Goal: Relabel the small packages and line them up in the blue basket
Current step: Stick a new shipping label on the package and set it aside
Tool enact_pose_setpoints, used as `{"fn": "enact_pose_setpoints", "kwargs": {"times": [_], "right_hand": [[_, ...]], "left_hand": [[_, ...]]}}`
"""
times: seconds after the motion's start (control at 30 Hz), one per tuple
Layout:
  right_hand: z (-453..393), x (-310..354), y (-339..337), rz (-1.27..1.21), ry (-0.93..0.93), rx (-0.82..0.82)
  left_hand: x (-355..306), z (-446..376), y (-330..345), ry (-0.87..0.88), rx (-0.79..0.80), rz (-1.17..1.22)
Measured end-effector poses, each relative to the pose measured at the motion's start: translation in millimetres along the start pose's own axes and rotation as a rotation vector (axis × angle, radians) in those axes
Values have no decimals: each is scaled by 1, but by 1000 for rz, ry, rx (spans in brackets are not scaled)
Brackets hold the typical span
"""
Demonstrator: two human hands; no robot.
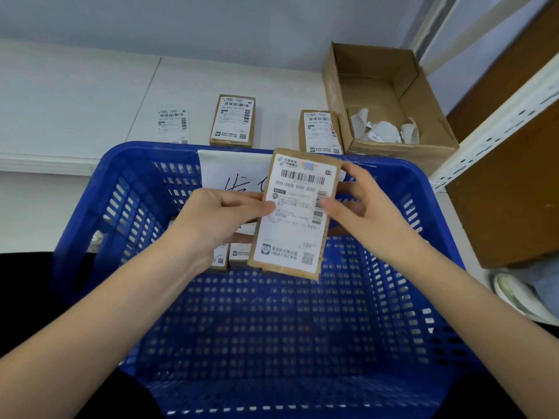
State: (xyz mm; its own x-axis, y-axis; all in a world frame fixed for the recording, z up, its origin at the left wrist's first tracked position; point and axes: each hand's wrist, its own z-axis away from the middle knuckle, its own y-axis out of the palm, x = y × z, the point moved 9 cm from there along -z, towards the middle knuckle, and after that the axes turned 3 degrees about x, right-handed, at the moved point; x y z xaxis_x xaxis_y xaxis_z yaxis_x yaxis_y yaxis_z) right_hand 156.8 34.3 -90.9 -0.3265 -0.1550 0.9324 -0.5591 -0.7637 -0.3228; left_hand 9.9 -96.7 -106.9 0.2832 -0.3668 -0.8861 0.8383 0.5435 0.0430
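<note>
Head view, held package: a small brown package (295, 213) with a white shipping label on its face is held upright over the blue basket (90, 213), tilted a little to the right.
Left hand: the left hand (211, 219) is gripped on the package's left edge, thumb pressed on the label face, fingers curled behind.
Right hand: the right hand (366, 204) is gripped on the right edge, thumb on the label near the side barcode, fingers wrapped behind.
Basket contents: a row of labelled packages (239, 255) is seen standing at the far end of the basket floor, partly hidden by the left hand; count cannot be told.
Basket tag: a white paper sign (233, 173) with handwriting is fixed to the far wall.
Table: two labelled packages (233, 120) (320, 131) and a loose label sheet (173, 126) are laid beyond the basket.
Cardboard box: an open box (423, 122) is set at the right, white backing scraps (384, 128) inside.
</note>
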Motion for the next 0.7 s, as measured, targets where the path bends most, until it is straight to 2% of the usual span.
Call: {"fn": "enact_pose_setpoints", "kwargs": {"times": [0.17, 0.27, 0.37, 0.5, 0.57, 0.63, 0.7], "right_hand": [[6, 3, 25, 0, -52, 259], [10, 5, 34, 23, -54, 321], [9, 5, 33, -73, -29, 276], [6, -2, 18, -254, 44, 62], [6, -3, 17, -290, 35, 12], [8, -2, 17, -291, 28, -10], [8, -3, 20, -257, 23, -15]], "left_hand": [[-4, -1, -7, -4, -36, 62], [-2, -1, -9, -17, -48, 76], [-1, -2, -7, -26, -45, 100], [-3, -1, -3, -24, -58, 82], [-10, 1, -8, 44, -114, -67], [-29, 7, -13, 187, -217, -430], [-43, 15, -10, 250, -319, -868]]}}
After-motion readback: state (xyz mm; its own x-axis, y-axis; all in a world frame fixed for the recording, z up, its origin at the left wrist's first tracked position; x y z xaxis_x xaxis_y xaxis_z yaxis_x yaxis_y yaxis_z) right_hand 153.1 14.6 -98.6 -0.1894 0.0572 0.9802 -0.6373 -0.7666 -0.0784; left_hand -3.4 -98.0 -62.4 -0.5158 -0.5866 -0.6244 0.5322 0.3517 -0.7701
